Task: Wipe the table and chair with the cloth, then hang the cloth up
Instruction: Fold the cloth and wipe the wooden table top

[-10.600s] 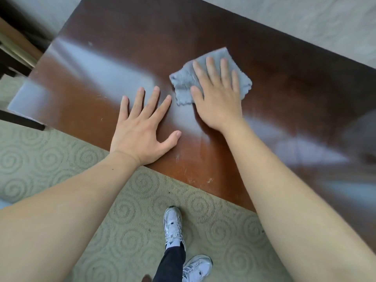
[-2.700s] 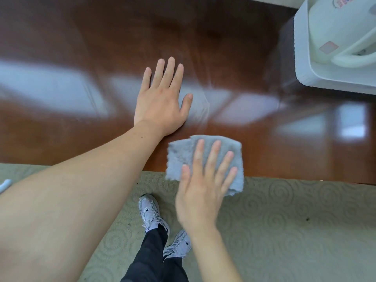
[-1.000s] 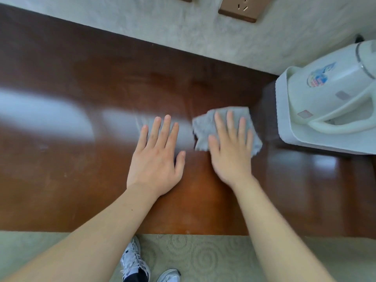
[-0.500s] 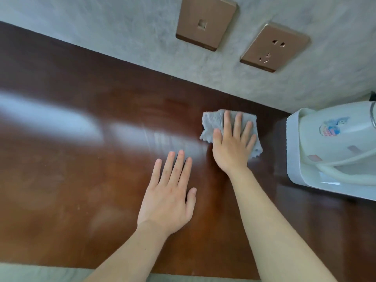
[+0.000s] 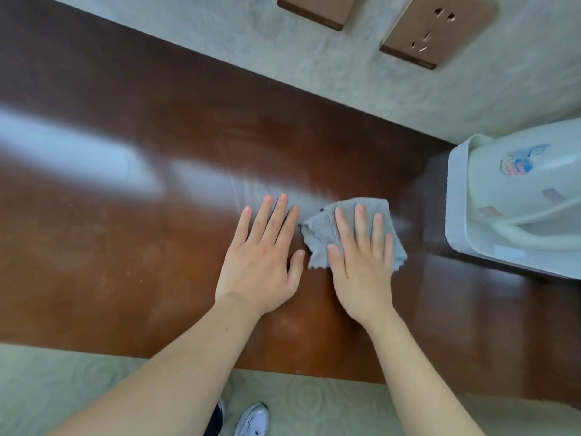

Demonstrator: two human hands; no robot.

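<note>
Right hand (image 5: 361, 262), fingers flat, pressing the cloth (image 5: 323, 234), has pulled back from the wall toward 6 o'clock beside the flat, empty left hand (image 5: 261, 262); table (image 5: 125, 247) wiping continues.

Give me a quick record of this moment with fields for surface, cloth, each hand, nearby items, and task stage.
surface: glossy dark brown wooden table
cloth: crumpled grey cloth, flat on the table
right hand: right hand pressing the cloth with straight fingers
left hand: left hand flat on bare wood beside the cloth
nearby: white electric kettle in a white tray; two bronze wall plates
stage: wiping the table; cloth not hung
</note>
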